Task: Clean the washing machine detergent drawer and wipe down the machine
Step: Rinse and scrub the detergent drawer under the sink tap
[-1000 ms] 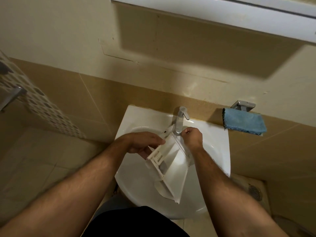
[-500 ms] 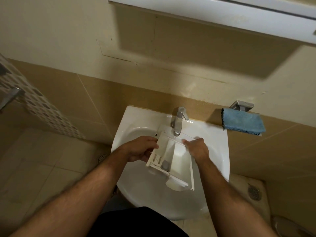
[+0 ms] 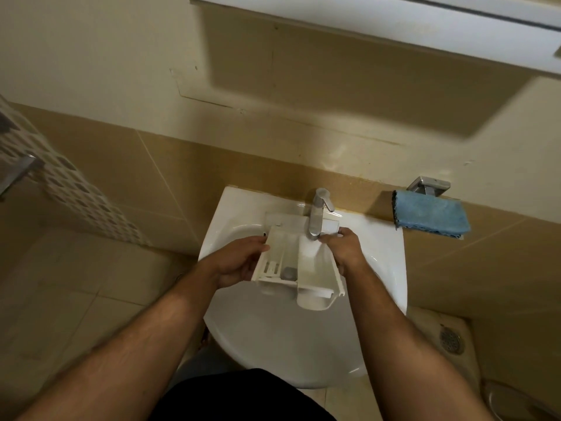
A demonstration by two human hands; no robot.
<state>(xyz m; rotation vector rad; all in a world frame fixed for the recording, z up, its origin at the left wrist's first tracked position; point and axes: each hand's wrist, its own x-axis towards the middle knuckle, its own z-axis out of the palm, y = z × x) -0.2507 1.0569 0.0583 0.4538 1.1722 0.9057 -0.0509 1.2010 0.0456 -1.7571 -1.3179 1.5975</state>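
A white plastic detergent drawer [image 3: 299,262] is held level over the white washbasin [image 3: 285,338], its open compartments facing up and its far end under the chrome tap [image 3: 317,215]. My left hand [image 3: 239,262] grips the drawer's left side wall. My right hand [image 3: 344,249] grips its right side wall, fingers near the tap's spout. A small grey cap sits in the middle compartment. Whether water is running cannot be told.
A folded blue cloth [image 3: 431,214] hangs on a chrome holder [image 3: 428,185] on the tiled wall right of the basin. A white cabinet [image 3: 394,28] juts out overhead. A floor drain [image 3: 451,340] lies at lower right; a patterned tile strip runs along the left wall.
The drawer has turned from tilted on edge to level with compartments up, and moved back under the tap. Both hands shifted to grip its two sides.
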